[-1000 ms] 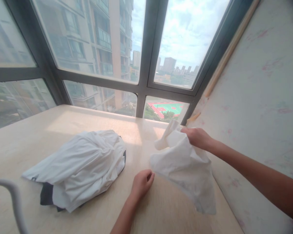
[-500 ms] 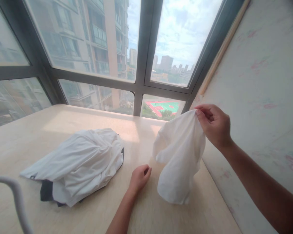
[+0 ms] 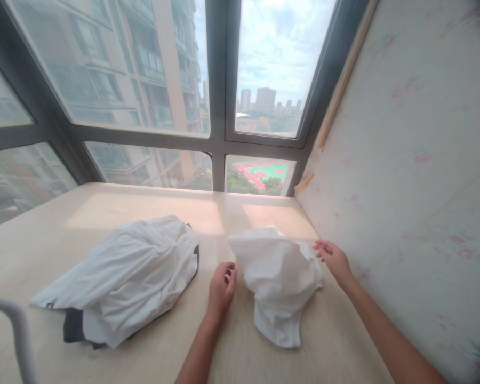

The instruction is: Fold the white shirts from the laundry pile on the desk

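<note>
Handling the white cloth (image 3: 280, 274) neatly calls for 2 edge holds; left hand (image 3: 221, 290) and right hand (image 3: 334, 261) flank it, each grip empty, loosely spread.

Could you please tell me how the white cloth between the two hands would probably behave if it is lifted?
The white cloth would probably sag and hang floppy, since it lies in soft creases. It is likely light, as its edges look thin. Rolling seems unlikely, because it lies slumped and spread out.

Your left hand (image 3: 223, 288) and right hand (image 3: 336, 261) are bare, as is the slim forearm (image 3: 200, 348) behind each one.
</note>
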{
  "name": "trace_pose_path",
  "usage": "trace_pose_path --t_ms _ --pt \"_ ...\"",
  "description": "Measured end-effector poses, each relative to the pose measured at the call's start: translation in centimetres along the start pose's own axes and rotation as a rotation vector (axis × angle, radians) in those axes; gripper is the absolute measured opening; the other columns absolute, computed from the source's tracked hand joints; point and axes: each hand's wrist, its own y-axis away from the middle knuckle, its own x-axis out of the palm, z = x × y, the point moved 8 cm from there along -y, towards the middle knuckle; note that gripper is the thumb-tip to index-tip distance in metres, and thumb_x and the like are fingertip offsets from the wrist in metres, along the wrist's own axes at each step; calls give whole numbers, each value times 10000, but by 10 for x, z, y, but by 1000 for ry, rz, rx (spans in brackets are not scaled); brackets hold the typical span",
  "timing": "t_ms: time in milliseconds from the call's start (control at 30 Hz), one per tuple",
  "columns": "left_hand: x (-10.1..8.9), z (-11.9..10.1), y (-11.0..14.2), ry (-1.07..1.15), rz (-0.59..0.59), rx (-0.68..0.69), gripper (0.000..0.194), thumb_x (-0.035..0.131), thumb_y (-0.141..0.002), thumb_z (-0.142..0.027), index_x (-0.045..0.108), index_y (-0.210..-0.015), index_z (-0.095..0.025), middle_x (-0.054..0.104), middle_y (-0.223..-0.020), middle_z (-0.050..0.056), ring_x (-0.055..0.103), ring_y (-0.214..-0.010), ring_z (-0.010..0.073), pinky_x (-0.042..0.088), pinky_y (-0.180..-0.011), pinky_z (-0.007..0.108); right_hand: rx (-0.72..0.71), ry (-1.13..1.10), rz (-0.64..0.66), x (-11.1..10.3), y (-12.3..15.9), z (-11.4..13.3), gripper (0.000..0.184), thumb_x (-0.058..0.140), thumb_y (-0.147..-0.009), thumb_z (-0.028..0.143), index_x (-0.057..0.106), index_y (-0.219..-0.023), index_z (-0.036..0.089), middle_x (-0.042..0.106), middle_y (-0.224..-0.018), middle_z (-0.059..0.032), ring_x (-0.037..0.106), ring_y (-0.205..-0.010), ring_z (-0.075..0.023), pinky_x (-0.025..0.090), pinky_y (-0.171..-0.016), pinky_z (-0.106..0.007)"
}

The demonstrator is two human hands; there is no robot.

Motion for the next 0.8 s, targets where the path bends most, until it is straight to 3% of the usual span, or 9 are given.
trace_pose_path --t_ms 100,200,300,367,467,533,600,667,800 --pt "-17 -27 1 -65 -137 89 456 435 -949 -441 463 -1306 -160 564 -1265 169 567 -1157 256 480 -941 410 91 62 -110 -9 14 -62 361 471 -694 366 668 -909 153 740 -810 -111 650 -574 -193 524 -558 -318" --pt "-6 -86 -1 -263 -103 318 790 564 -875 -559 254 -1506 -198 326 -1534 200 303 -1431 339 309 -1129 546 126 107 -171 -12 27 -91 360 457 -695 388 678 -884 175 747 -809 -105 683 -649 -228 541 -642 -352" --pt "43 -128 -7 -461 101 407 1080 710 -673 -702 242 -1539 -257 157 -1624 170 135 -1479 423 162 -1157 645 111 148 -182 -10 30 -99 365 468 -705 390 693 -912 192 758 -868 -90 705 -815 -252 532 -771 -360" --pt "84 -134 -9 -510 234 370 1156 800 -560 -679 307 -1520 -265 162 -1627 161 120 -1473 454 105 -1154 674 94 171 -180 -10 29 -100 371 460 -718 385 701 -924 192 759 -889 -91 703 -848 -257 522 -800 -361" --pt "134 -118 -7 -427 386 253 947 846 -593 -460 469 -1428 -222 364 -1541 190 302 -1410 450 188 -1141 642 70 198 -184 -12 29 -98 374 451 -733 386 705 -922 187 757 -894 -104 700 -843 -264 519 -803 -367" --pt "148 -105 -6 -349 414 178 671 762 -683 -297 576 -1320 -197 530 -1401 201 491 -1279 417 330 -1072 585 55 203 -180 -13 30 -97 370 448 -742 390 703 -919 189 756 -894 -104 699 -846 -264 519 -804 -365" --pt "144 -95 -10 -298 381 124 436 658 -734 -205 664 -1169 -175 666 -1184 190 629 -1084 370 445 -947 509 47 199 -165 -12 31 -98 365 447 -749 394 700 -919 192 756 -892 -98 700 -835 -261 518 -793 -362" --pt "122 -90 -20 -255 302 76 264 583 -774 -194 705 -1005 -159 718 -971 157 677 -931 323 486 -842 437 47 186 -148 -10 31 -102 365 450 -753 396 697 -929 192 757 -891 -91 701 -825 -255 515 -784 -357" --pt "33 -90 -56 -123 9 -16 323 442 -909 -352 673 -903 -127 706 -860 106 664 -833 246 494 -735 330 76 158 -137 -7 30 -117 391 445 -758 402 691 -973 186 756 -904 -83 704 -815 -240 511 -744 -338"
